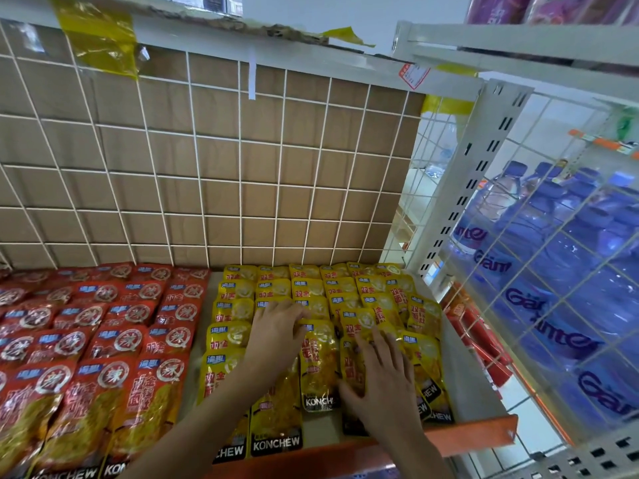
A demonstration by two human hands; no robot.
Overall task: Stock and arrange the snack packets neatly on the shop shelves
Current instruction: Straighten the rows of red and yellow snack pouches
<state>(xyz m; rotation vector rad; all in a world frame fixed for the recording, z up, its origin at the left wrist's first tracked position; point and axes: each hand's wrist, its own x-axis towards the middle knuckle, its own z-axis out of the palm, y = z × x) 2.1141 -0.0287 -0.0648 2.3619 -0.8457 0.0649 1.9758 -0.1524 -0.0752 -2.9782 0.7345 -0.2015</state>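
Rows of yellow snack packets (238, 309) lie overlapped on the right half of the shelf (477, 388). Red snack packets (114, 340) fill the left half. My left hand (276, 331) rests flat, fingers spread, on yellow packets in the middle rows. My right hand (380, 378) lies with straight fingers on the front yellow packet (320, 368) and its neighbours, thumb touching the packet's lower edge. Neither hand curls round a packet.
A white wire grid over cardboard (214, 160) backs the shelf. An orange lip (477, 433) edges the shelf front. To the right, a wire side panel (539, 257) separates blue water bottles (553, 271). Another shelf (518, 39) hangs overhead at right.
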